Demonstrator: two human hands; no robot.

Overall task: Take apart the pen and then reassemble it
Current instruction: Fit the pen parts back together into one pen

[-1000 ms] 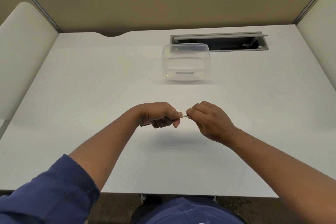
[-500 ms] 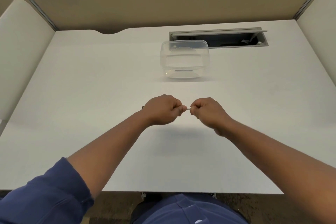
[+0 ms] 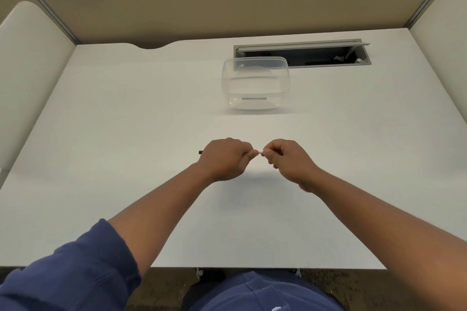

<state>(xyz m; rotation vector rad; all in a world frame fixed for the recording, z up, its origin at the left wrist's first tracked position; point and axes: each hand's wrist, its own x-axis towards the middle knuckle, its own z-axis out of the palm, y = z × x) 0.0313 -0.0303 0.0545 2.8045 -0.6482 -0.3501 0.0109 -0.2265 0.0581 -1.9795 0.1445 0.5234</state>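
A thin white pen (image 3: pixel 259 152) lies level between my two fists, a little above the white desk (image 3: pixel 126 134). My left hand (image 3: pixel 226 158) is closed around most of its barrel, and a dark tip sticks out past the left side of that fist. My right hand (image 3: pixel 288 159) pinches the pen's right end with its fingertips. Only a short white stretch shows between the hands; the remaining length is hidden inside them.
A clear plastic container (image 3: pixel 255 83) stands on the desk beyond my hands. Behind it is an open cable tray slot (image 3: pixel 316 57). Beige partition walls close off the back and both sides. The desk's front edge runs just above my lap.
Both hands moved up and away from me with the pen. They drew closer together, so less of the white barrel shows between them than a second ago.
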